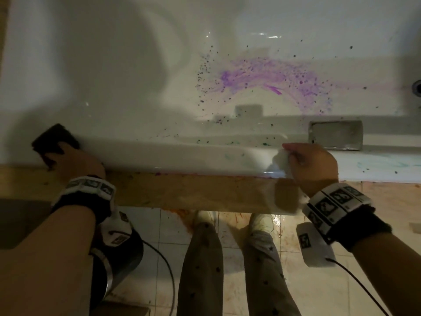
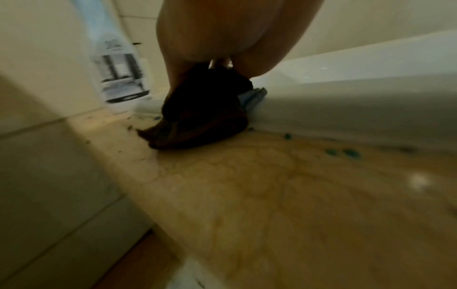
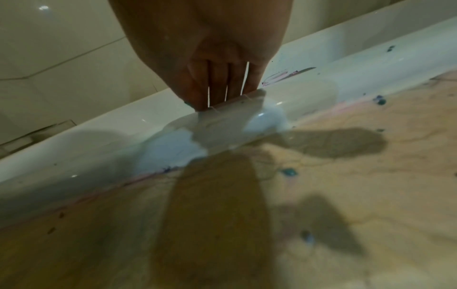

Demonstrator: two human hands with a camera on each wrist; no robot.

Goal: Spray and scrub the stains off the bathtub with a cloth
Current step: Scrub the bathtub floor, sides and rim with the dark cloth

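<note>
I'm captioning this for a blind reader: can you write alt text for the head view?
Two hands rest on a white bathtub's near rim: the left hand grips a dark cloth, the right hand a white cloth. Purple stains and dark specks spread across the tub floor.

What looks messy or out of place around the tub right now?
A purple smear with dark specks spreads across the bathtub floor, unscrubbed. Teal flecks dot the near rim. The right hand holds a white cloth there; the left hand grips a dark cloth.
</note>
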